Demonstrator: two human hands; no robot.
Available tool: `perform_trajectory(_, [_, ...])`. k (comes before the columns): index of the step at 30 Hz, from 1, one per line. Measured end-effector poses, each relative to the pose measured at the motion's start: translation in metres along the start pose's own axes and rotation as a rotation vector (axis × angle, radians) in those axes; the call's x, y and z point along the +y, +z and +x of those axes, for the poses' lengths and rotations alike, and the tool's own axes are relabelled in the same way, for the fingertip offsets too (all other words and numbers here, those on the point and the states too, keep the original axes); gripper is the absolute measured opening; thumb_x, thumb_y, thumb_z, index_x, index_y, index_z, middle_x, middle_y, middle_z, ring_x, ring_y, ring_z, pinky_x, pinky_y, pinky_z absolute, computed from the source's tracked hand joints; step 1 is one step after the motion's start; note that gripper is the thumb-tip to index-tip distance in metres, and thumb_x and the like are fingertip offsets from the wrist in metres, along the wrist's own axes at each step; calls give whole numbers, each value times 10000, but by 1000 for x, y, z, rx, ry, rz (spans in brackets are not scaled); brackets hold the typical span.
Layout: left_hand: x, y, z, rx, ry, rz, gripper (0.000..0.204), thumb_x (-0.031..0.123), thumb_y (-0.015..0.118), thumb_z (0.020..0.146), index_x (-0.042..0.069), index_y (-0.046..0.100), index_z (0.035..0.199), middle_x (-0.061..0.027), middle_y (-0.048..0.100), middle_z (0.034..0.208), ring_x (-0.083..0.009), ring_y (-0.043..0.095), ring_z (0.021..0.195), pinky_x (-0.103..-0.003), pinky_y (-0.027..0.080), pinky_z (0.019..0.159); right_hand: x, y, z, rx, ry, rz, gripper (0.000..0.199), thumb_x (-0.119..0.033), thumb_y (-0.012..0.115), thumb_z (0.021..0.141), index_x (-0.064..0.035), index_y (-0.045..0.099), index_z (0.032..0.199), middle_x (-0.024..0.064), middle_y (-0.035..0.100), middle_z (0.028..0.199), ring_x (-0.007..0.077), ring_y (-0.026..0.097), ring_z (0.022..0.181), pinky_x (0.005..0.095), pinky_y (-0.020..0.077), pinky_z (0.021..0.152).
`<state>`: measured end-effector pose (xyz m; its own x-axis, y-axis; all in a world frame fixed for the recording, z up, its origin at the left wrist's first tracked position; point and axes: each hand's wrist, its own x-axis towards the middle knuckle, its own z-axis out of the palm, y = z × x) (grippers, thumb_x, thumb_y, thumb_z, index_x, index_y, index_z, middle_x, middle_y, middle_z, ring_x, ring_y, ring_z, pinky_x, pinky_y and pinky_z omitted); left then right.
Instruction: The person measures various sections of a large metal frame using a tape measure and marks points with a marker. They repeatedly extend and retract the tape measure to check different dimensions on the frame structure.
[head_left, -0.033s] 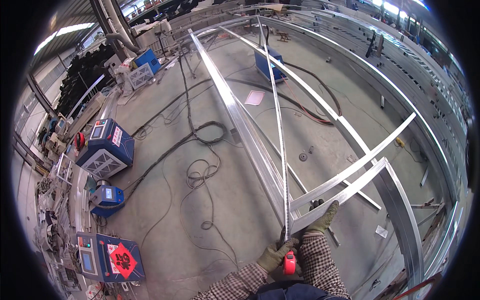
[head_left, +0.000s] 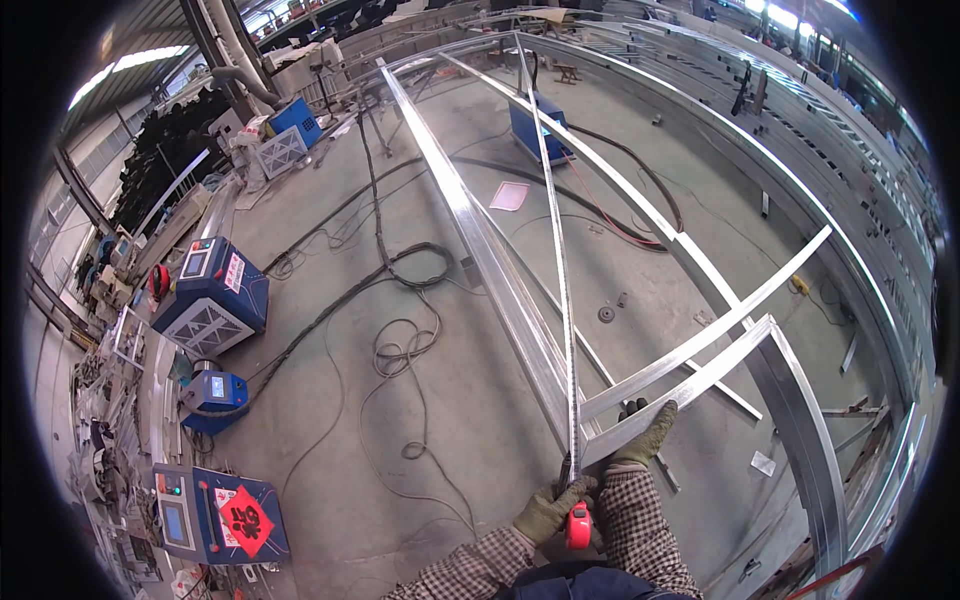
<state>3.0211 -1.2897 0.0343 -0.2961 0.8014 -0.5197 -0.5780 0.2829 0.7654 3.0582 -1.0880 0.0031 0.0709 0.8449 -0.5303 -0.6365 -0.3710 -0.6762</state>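
Observation:
A red tape measure (head_left: 579, 526) is at the near corner of a large silver metal frame (head_left: 455, 195). Its long blade (head_left: 560, 250) stretches from there to the frame's far end. My left hand (head_left: 548, 510), in a dark green work glove, is closed around the tape measure where the blade leaves the case. Gloved alike, my right hand (head_left: 648, 445) grips the frame's near metal bar (head_left: 685, 392), with the thumb side on top and dark fingertips showing beyond it. Just past that bar, a second silver bar (head_left: 715, 330) crosses the frame at a slant.
Blue machines (head_left: 220, 515) with screens line the left side. Black cables (head_left: 425, 262) loop over the grey floor between them and the frame. Another blue machine (head_left: 538, 130) stands beneath the frame's far part. Stacked metal profiles (head_left: 820, 150) fill the right side.

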Motion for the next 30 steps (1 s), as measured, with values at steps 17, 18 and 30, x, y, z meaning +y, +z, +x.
perform_trajectory(17, [19,10,-11,28,-2,-63,362,337,668,1049,1,636,1180,-78,664,831,-184,673,659,-346,595,564,11,-8,13,-74,-142,-84,603,-636,548,1029,-45,640,1104,83,677,891,205,669,777,357,566,694])
perform_trajectory(18, [20,10,-11,83,16,-4,357,329,667,1050,-4,639,1176,-77,664,836,-187,671,659,-356,600,565,10,-8,13,-97,-95,-88,674,-674,552,1009,-27,642,1177,107,689,947,226,679,828,377,581,737])
perform_trajectory(30, [39,6,-25,111,-138,-55,358,228,636,1078,-78,642,1264,-116,723,940,-172,693,780,-312,583,698,-12,12,-25,3,35,-93,909,-744,567,971,71,540,1373,191,644,1213,280,642,1058,399,550,934])
